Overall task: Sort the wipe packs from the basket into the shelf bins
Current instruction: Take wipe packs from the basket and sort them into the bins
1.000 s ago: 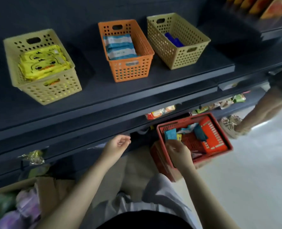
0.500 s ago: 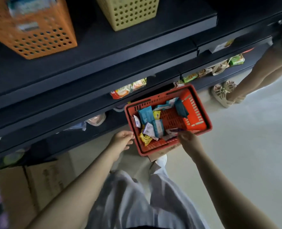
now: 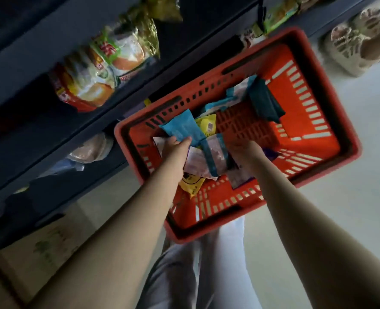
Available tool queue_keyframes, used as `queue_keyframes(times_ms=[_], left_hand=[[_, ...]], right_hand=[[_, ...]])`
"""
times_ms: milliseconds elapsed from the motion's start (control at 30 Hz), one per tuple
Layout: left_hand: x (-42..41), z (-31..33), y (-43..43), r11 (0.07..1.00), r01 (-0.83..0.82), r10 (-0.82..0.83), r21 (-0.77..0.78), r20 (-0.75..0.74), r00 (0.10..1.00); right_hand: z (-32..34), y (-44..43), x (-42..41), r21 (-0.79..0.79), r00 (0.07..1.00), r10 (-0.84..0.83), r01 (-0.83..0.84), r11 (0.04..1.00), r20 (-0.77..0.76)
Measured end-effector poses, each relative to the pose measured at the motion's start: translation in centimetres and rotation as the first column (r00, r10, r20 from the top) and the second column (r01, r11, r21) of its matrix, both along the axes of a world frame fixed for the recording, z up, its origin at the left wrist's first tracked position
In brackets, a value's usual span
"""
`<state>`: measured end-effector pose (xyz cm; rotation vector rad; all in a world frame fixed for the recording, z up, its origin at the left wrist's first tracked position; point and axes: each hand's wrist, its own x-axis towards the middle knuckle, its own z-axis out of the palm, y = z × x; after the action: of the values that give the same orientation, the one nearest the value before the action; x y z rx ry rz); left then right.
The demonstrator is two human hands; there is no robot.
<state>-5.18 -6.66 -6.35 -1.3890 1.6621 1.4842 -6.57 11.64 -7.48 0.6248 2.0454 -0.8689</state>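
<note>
The red basket (image 3: 331, 121) fills the middle of the head view and holds several wipe packs. My left hand (image 3: 175, 149) reaches in from the left, thumb and fingers pinched on a light-blue pack (image 3: 181, 128). My right hand (image 3: 243, 148) is down among the packs, against the right edge of a white pack with blue stripes (image 3: 214, 155); its fingertips are hidden. A yellow pack (image 3: 207, 124) lies behind, another yellow pack (image 3: 191, 184) under my left wrist. A dark teal pack (image 3: 264, 103) leans at the far side. The shelf bins are out of view.
Dark shelves (image 3: 140, 85) run along the left, with snack bags (image 3: 100, 72) on them. Another person's sandalled feet (image 3: 358, 41) stand at the top right. A cardboard box (image 3: 35, 248) sits at the lower left. Pale floor (image 3: 351, 208) lies to the right.
The view has dropped from the shelf bins down to the basket. Both hands have moved into the basket, and my left hand has closed on the light-blue pack.
</note>
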Motion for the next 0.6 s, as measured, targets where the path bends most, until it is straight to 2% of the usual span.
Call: queue_keyframes(times_ms=[67,167,467,600], left_hand=[[-0.9,-1.0,0.1,0.996,-0.086,0.086,0.001,-0.040,0.996],[-1.1,-2.4,-0.3,0.989,-0.136,0.132,-0.056,-0.073,0.989],[-0.8,-4.4,-1.0,0.987,-0.044,0.022,-0.153,-0.141,0.990],[-1.1,-4.6,-1.4,0.990,-0.022,0.006,-0.139,-0.118,0.993]], right_hand=[[-1.4,-0.8,-0.4,-0.030,0.997,0.043,-0.044,0.999,-0.059],[-2.6,-1.6,-0.1,-0.066,0.999,0.044,-0.046,0.997,-0.032],[-3.5,-1.5,-0.6,-0.065,0.994,0.023,-0.016,0.998,0.106],[-3.7,-1.7,-1.3,-0.130,0.988,0.001,0.020,0.991,0.157]])
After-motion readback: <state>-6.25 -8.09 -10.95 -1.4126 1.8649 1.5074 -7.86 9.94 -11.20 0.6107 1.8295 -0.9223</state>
